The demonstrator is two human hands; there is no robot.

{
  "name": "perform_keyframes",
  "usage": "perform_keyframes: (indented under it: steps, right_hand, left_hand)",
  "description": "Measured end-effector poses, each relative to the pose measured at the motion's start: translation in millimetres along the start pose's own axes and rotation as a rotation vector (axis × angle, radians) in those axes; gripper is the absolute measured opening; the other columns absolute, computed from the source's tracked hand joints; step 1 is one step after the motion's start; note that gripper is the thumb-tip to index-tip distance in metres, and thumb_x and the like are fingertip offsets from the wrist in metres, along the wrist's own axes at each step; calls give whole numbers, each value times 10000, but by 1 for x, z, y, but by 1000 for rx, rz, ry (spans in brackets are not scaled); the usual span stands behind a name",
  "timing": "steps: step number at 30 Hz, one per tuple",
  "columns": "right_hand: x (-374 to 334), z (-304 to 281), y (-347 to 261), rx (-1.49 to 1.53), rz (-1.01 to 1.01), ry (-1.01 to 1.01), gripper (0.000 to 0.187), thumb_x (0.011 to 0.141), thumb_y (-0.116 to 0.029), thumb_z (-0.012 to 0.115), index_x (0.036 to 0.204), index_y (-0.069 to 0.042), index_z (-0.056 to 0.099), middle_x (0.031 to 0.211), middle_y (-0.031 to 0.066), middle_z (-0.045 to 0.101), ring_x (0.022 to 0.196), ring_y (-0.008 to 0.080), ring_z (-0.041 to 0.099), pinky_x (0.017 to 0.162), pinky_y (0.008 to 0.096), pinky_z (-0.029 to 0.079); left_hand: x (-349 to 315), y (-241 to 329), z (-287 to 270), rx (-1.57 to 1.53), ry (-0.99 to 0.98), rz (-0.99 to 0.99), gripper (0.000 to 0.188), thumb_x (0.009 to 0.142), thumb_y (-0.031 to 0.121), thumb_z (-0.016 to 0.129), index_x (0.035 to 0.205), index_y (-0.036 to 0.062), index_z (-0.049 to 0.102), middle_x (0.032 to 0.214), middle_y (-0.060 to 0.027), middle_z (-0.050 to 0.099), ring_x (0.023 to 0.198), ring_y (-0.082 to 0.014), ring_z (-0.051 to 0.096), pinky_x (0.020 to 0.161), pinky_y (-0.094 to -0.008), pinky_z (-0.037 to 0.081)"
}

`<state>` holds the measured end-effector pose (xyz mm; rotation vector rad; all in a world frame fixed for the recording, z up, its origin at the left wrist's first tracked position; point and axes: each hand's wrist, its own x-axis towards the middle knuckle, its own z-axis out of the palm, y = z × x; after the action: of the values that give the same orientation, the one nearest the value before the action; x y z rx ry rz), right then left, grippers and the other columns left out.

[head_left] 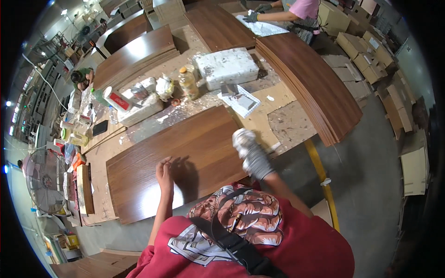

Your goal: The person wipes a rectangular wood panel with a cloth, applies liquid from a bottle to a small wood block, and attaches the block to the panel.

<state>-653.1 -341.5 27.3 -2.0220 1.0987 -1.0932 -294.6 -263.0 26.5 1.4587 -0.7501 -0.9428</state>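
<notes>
A brown wood-grain board (185, 155) lies flat on the worktable in front of me, shiny at its near left. Over its near part is my bare left hand (164, 172), fingers loosely bent and holding nothing; its shadow falls on the board to the right. My right hand (257, 162), in a grey glove, is at the board's right end. It is closed on a crumpled white cloth (243, 138), and both are somewhat smeared by motion. Whether the cloth touches the board's edge, I cannot tell.
Beyond the board stand a yellow-capped bottle (188, 83), a white foam block (227, 68) and a red-and-white cup (117, 99). Stacked brown panels (310, 83) lie at the right. A gloved co-worker (296, 16) works at the far side. A fan (46, 180) stands left.
</notes>
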Motion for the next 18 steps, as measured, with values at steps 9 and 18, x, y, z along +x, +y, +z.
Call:
perform_keyframes:
  steps: [9,18]
  right_hand:
    - [102,-154,171,-838,174,-28,447,874,-180,690,1318,-176,646,1439,137,543,1333,338,491,1150,394,373]
    - [180,-49,169,-697,271,-258,600,759,-395,792,1280,-134,649,1286,141,615,1194,354,568,1074,488,402]
  left_hand:
    - [2,39,126,393,-111,268,172,985,32,544,1101,22,669,1131,-84,577,997,-194,589,847,-309,483]
    - [20,25,136,562,-57,274,216,950,25,553,1130,8,672,1173,-144,591,1076,-285,609,910,-356,494]
